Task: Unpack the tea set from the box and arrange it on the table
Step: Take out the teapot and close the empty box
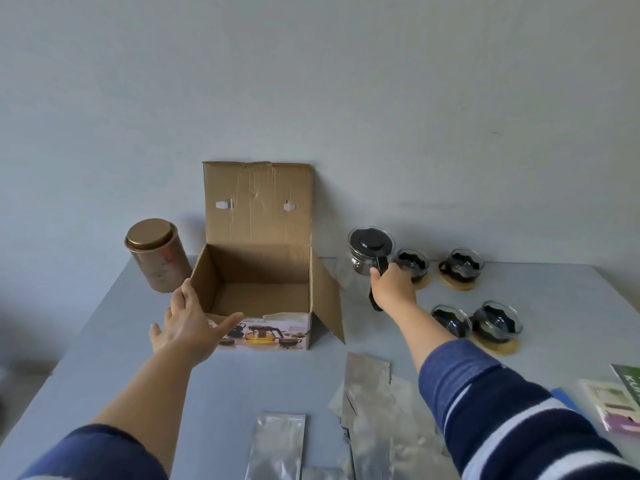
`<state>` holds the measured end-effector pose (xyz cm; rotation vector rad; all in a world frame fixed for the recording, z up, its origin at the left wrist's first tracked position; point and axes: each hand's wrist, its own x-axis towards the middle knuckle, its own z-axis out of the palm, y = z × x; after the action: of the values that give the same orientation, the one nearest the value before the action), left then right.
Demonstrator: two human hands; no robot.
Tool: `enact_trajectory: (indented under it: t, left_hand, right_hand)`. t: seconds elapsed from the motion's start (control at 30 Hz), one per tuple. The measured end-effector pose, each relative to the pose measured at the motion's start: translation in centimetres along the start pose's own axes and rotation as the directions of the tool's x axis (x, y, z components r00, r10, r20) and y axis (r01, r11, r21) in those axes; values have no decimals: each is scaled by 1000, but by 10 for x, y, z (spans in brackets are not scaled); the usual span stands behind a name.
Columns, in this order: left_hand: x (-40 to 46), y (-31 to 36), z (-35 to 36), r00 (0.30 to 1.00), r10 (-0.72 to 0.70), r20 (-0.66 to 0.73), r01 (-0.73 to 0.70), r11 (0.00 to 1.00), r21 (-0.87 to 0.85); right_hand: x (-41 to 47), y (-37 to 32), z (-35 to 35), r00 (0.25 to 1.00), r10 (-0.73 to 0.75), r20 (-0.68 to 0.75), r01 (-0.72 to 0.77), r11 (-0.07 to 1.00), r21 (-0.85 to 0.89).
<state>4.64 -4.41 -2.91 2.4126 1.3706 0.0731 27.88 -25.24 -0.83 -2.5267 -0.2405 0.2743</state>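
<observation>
Teapot (370,251) first: it sits on the table (242,382) to the right of the box (256,282), and my right hand (393,287) is closed around its black handle, probably to set it next to the cups so the set reads as one group. Four glass cups (412,263) rest beyond and beside it, at least three on small wooden coasters (498,344), in two rows. The box looks empty, flap up against the wall. My left hand (188,323) is spread open, gripping nothing, fingers against the box's near left corner, I'd say to steady it. Both arms reach forward, the right nearly straight. A copper tin (156,254) stands left of the box; foil packets (367,393) lie nearer me.
</observation>
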Motion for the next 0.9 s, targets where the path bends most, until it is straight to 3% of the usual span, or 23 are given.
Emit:
enact_trajectory:
  t: [0.5, 0.67, 0.73, 0.8, 0.83, 0.9]
  left_hand:
    - [-1, 3, -2, 999, -30, 13, 30, 1000, -2]
    - [6, -7, -4, 999, -50, 18, 52, 979, -199]
    - [10, -11, -6, 989, -143, -26, 124, 923, -365]
    - [14, -17, -11, 972, -235, -25, 196, 860, -471]
    - [15, -21, -13, 963, -270, -16, 224, 828, -514]
    - [16, -28, -19, 961, -275, -7, 223, 792, -568]
  right_hand:
    - [26, 11, 13, 995, 29, 94, -30, 1000, 7]
    - [-21, 13, 23, 976, 21, -218, 3, 994, 109]
    - [-46, 13, 41, 995, 16, -95, 5, 977, 212]
    - [-63, 8, 61, 974, 135, 180, -193, 913, 360]
    - [-70, 4, 67, 923, 253, 289, -365, 811, 456]
    - [-75, -3, 75, 797, 379, 469, -603, 483, 635]
